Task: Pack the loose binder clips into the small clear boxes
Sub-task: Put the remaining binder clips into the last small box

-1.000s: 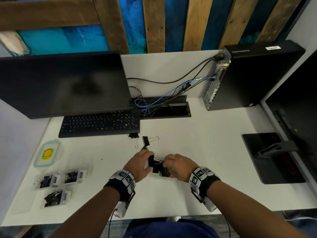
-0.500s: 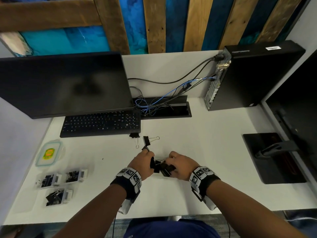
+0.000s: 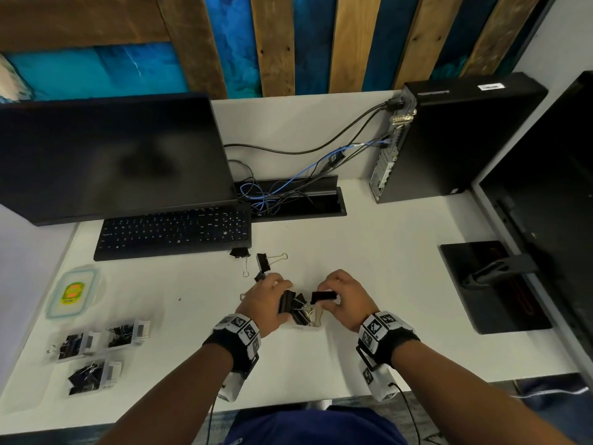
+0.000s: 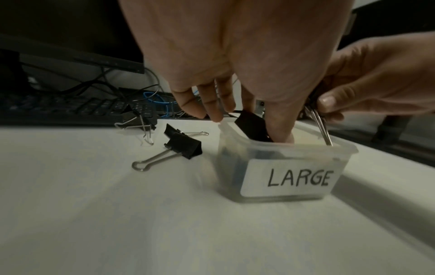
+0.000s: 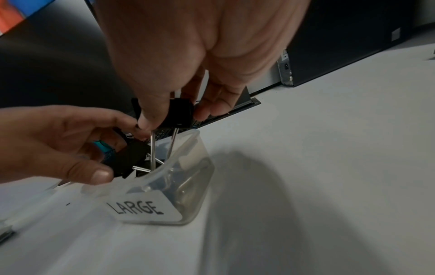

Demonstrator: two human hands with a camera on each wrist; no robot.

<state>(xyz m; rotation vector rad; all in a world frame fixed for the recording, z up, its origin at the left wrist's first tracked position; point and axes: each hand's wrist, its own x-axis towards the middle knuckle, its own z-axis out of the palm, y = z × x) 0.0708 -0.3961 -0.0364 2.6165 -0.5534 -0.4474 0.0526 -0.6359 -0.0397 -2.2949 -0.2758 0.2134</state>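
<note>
A small clear box (image 3: 305, 326) labelled LARGE (image 4: 286, 176) (image 5: 186, 188) stands on the white desk between my hands, with several black binder clips inside. My left hand (image 3: 282, 295) (image 4: 247, 119) grips a black clip (image 5: 129, 158) (image 4: 252, 128) at the box's left rim. My right hand (image 3: 324, 292) (image 5: 169, 119) pinches another black clip (image 3: 324, 296) (image 5: 179, 113) just above the box, its wire handles pointing down into it. Loose clips (image 3: 239, 253) (image 3: 263, 261) (image 4: 183, 145) lie beyond my left hand.
Three filled clear boxes (image 3: 128, 332) (image 3: 75, 345) (image 3: 93, 377) and a clear lid (image 3: 73, 293) sit at the left. A keyboard (image 3: 173, 231), monitor (image 3: 112, 155) and cable tray (image 3: 288, 200) stand behind. A computer tower (image 3: 465, 139) and a monitor stand (image 3: 491, 284) are on the right.
My hands have drawn a little apart over the box. The right hand now holds its clip separate from the bunch at the left hand.
</note>
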